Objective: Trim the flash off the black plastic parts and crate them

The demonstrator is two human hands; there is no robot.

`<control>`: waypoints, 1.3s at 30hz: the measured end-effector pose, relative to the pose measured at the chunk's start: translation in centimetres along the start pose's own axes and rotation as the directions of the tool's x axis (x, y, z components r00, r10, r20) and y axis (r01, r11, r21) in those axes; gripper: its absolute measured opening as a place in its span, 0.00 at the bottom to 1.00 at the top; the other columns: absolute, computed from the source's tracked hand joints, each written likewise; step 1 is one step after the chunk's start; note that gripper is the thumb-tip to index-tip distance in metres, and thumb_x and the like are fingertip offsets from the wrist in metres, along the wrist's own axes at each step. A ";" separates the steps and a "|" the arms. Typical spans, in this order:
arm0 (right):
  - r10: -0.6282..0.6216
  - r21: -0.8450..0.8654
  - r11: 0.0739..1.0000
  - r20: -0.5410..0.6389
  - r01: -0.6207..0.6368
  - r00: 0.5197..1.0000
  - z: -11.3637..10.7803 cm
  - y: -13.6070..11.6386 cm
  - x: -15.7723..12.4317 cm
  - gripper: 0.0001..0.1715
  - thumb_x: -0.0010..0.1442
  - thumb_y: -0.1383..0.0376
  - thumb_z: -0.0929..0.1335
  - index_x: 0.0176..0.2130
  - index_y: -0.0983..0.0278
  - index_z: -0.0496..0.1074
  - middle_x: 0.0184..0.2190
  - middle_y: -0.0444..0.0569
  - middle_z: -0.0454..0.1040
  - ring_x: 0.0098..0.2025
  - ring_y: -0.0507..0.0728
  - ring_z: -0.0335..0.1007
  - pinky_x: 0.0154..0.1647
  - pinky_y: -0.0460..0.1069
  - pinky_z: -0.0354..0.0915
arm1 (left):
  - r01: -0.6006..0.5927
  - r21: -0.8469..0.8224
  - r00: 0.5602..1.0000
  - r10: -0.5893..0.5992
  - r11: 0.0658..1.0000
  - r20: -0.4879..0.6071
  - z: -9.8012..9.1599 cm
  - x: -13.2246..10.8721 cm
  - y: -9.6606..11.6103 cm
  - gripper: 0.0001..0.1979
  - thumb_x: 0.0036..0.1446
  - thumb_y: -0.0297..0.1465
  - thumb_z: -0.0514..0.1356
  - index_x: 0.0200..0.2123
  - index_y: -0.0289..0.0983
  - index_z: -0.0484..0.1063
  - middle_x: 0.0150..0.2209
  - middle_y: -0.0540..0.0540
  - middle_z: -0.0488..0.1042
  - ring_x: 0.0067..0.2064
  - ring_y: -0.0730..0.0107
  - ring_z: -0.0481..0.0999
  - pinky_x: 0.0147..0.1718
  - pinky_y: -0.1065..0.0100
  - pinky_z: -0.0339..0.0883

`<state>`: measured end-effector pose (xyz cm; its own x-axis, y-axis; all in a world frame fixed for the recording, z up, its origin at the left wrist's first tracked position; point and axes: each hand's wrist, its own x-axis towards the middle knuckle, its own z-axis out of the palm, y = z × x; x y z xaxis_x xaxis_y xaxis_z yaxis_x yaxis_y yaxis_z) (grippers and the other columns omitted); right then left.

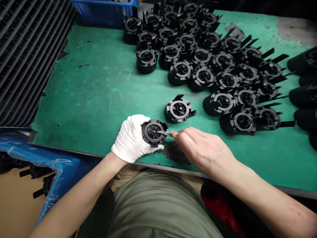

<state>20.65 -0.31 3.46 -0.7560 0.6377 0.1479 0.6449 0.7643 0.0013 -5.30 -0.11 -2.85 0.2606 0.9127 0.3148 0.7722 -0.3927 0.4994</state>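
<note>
In the head view, my left hand [132, 138], in a white glove, is wrapped round a round black plastic housing [151, 132] above the table's front edge. Its ribbed, ringed face is turned up toward me. My bare right hand [200, 148] grips a slim metal knife [166, 133] that looks like a scalpel. The blade's tip reaches the middle of the housing's face; whether it touches is too small to tell. Just beyond my hands, a similar black housing [178, 109] stands on the green table mat [89, 89].
Several rows of black housings [183, 71] stand at the back and right, many with upright tabs. Dark cylinders [304, 96] line the right edge. A blue bin [104, 13] sits at the back, black slatted racks [29, 49] at left, and a plastic-lined box [22, 198] below.
</note>
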 end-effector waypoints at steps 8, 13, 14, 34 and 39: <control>-0.015 -0.012 1.000 0.043 0.016 0.999 0.0 -0.4 -0.3 0.03 0.74 0.70 0.66 0.43 0.64 0.69 0.32 0.45 0.70 0.33 0.56 0.64 0.30 0.52 0.53 | 0.011 -0.035 1.000 -0.011 0.999 -0.010 0.1 0.1 -0.2 0.47 0.36 0.70 0.70 0.48 0.41 0.73 0.45 0.39 0.75 0.47 0.46 0.79 0.45 0.53 0.74; 0.003 0.095 0.995 -0.062 0.003 0.998 0.3 0.6 -0.8 0.02 0.74 0.69 0.67 0.44 0.64 0.69 0.33 0.46 0.73 0.34 0.55 0.69 0.32 0.51 0.59 | 0.076 -0.056 0.995 -0.079 0.996 -0.056 0.2 -0.4 0.0 0.50 0.33 0.73 0.68 0.48 0.40 0.70 0.44 0.41 0.73 0.45 0.50 0.80 0.44 0.55 0.75; 0.038 0.139 0.990 -0.099 -0.024 0.994 0.4 0.9 -1.0 0.00 0.73 0.69 0.67 0.45 0.65 0.69 0.35 0.47 0.74 0.36 0.55 0.71 0.33 0.50 0.61 | 0.100 -0.045 0.991 -0.104 0.994 -0.086 0.2 -0.7 0.2 0.51 0.34 0.73 0.67 0.48 0.39 0.69 0.44 0.42 0.72 0.45 0.52 0.79 0.44 0.56 0.75; -0.021 0.076 0.997 -0.063 0.025 0.998 0.8 1.4 0.0 0.08 0.76 0.67 0.64 0.41 0.64 0.69 0.32 0.46 0.70 0.32 0.55 0.62 0.31 0.51 0.54 | -0.338 -0.128 0.912 0.358 0.932 0.198 -1.2 2.3 -2.3 0.59 0.47 0.66 0.69 0.71 0.37 0.55 0.60 0.32 0.76 0.58 0.41 0.79 0.58 0.47 0.72; -0.085 0.071 0.994 -0.045 0.089 0.995 0.5 1.9 0.0 0.04 0.75 0.68 0.65 0.44 0.65 0.69 0.33 0.46 0.70 0.33 0.55 0.61 0.31 0.52 0.52 | -0.330 -0.146 0.918 0.353 0.933 0.180 -1.0 2.3 -2.1 0.56 0.49 0.64 0.69 0.70 0.37 0.57 0.59 0.33 0.78 0.58 0.44 0.80 0.58 0.50 0.72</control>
<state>21.82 1.21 2.97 -0.8025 0.5650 0.1918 0.5658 0.8226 -0.0560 -6.92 2.71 -2.34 0.6160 0.7199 0.3197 0.5499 -0.6836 0.4799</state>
